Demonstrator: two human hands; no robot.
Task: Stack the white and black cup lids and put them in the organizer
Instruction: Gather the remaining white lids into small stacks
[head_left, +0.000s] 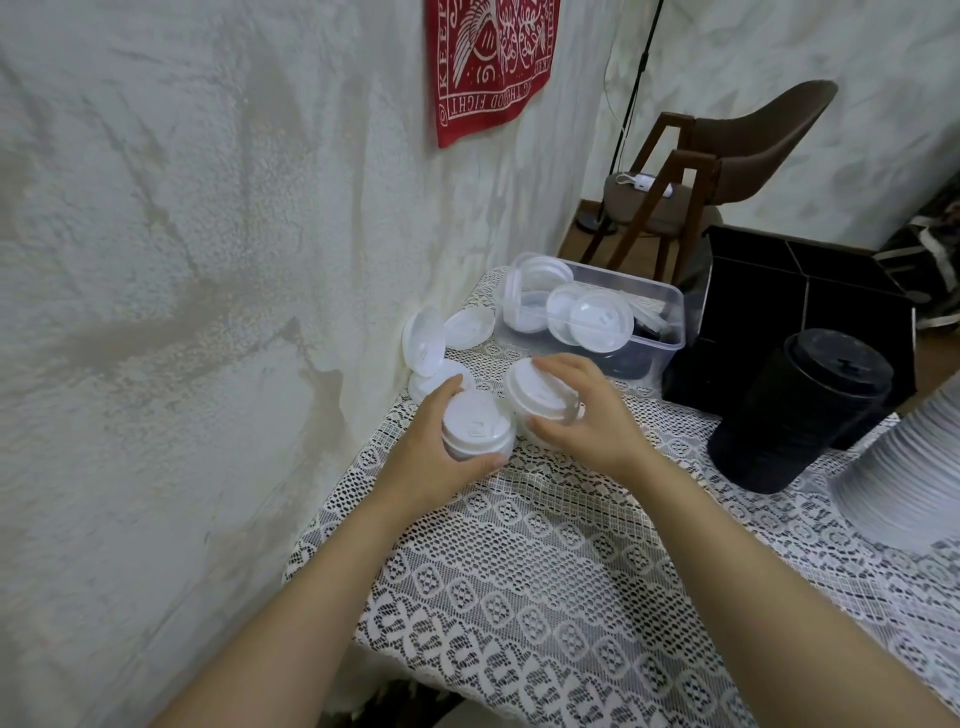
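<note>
Here on the counter (545, 597), the black organizer (800, 291) stands far right, nearer the right hand (592, 421). That hand grips a tilted stack of white lids (537, 392), just right of and slightly beyond the second white stack (475, 431), which the left hand (431, 457) grips.

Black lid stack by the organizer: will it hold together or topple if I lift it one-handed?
Probably light: thin nested plastic. The black lid stack looks tall and tilted toward the organizer, so a push may topple it. The lids seem only loosely nested, so a top grip might lift just part; support the base.
</note>
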